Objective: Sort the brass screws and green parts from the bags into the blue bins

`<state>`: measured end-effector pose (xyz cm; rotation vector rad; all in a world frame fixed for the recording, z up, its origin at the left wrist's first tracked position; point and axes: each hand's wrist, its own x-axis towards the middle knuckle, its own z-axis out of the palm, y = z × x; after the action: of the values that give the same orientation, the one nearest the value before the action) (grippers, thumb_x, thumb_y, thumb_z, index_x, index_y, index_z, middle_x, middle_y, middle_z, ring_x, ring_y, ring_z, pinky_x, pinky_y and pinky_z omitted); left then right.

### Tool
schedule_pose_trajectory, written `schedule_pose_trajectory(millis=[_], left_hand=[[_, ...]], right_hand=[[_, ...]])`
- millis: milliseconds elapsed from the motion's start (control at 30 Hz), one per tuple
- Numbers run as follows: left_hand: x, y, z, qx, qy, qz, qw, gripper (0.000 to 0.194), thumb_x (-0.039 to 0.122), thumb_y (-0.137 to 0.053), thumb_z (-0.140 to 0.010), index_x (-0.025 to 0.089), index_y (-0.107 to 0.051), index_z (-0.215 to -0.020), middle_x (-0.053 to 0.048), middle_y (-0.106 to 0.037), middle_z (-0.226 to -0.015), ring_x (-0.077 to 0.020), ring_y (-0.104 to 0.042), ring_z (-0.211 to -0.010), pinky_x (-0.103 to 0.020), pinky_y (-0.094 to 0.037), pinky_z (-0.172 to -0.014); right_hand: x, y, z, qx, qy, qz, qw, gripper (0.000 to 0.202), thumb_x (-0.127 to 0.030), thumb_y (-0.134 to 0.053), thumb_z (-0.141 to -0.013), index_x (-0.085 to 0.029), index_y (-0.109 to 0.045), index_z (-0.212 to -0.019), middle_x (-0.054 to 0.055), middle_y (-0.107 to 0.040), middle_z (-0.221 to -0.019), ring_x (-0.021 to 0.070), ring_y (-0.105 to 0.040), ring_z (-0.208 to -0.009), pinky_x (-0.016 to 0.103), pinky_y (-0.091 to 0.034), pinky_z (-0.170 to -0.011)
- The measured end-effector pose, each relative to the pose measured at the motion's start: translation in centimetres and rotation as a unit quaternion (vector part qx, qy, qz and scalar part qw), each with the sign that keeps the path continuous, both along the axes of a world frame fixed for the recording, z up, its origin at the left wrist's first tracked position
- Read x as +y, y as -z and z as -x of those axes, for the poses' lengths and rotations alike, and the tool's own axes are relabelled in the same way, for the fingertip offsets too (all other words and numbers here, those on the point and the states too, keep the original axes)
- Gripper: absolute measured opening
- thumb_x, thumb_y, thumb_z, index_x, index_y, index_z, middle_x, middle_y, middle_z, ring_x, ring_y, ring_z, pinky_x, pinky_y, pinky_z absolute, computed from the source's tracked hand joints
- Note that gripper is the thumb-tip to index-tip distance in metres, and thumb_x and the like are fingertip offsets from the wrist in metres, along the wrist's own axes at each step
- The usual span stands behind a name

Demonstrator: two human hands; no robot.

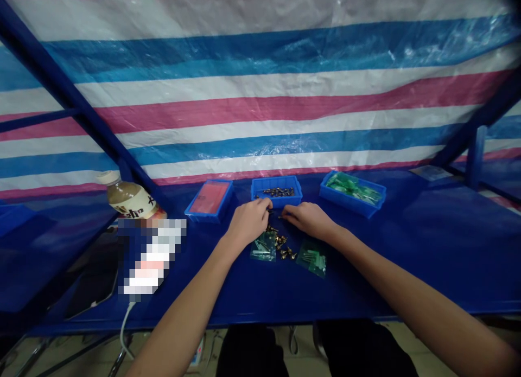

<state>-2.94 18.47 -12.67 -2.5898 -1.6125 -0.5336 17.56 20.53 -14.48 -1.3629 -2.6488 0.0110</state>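
Observation:
Just in front of the middle blue bin [299, 196], which holds many small dark metal screws or fittings [280, 192], my two hands face each other. My left hand [249, 221] has its fingers curled together around something small and dark, too small to name. Fingers pinched, my right hand [308, 218] points toward the left one, with a tiny item at its tips. Below them lie several loose brass-coloured screw-like fittings [280, 244]. A clear green bag of small parts [264, 247] is under my left wrist; another such bag [313, 259] lies nearer the right forearm.
At the left stands a blue bin [191, 216] with pink flat pieces [210, 197]; at the right, a blue bin [368, 210] with green bags [352, 186]. A capped bottle [132, 198], a blurred-out object with a white cable [124, 325] and a dark tablet-like slab [91, 282] are farther left.

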Motion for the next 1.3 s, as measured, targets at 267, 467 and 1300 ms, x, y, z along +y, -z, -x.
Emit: schedule_pose_trajectory(millis=[267, 467, 1300], left_hand=[[-0.2, 0.2, -0.7, -0.046, 0.073, 0.007, 0.996, 0.022, 0.018, -0.049, -0.089, 0.022, -0.061, -0.107, -0.003, -0.067, -0.099, -0.0177, -0.063, -0.086, -0.028, -0.048, -0.072], [0.2, 0.5, -0.5, -0.034, 0.111, -0.031, 0.993, 0.015, 0.031, -0.057, -0.091, 0.021, -0.064, -0.101, -0.003, -0.066, -0.098, -0.0183, -0.060, -0.092, -0.028, -0.048, -0.075], [0.6, 0.4, -0.5, -0.199, 0.096, 0.012, 0.975, 0.011, 0.029, -0.067, -0.085, 0.022, -0.065, -0.093, -0.001, -0.064, -0.083, -0.0170, -0.058, -0.085, -0.028, -0.047, -0.074]], right_hand=[[-0.3, 0.1, -0.2, 0.044, -0.001, -0.021, 0.999, 0.015, -0.030, -0.052, -0.092, -0.021, -0.060, -0.100, 0.001, -0.067, -0.071, 0.0155, -0.059, -0.061, 0.027, -0.022, -0.054], [-0.2, 0.3, -0.3, 0.140, -0.033, 0.005, 0.990, 0.017, -0.029, -0.047, -0.097, -0.019, -0.060, -0.103, 0.002, -0.067, -0.076, 0.0141, -0.058, -0.062, 0.025, -0.028, -0.057], [-0.4, -0.9, -0.7, 0.213, -0.056, 0.031, 0.975, 0.019, -0.032, -0.045, -0.099, -0.019, -0.054, -0.109, 0.001, -0.064, -0.077, 0.0149, -0.058, -0.065, 0.024, -0.035, -0.061]])
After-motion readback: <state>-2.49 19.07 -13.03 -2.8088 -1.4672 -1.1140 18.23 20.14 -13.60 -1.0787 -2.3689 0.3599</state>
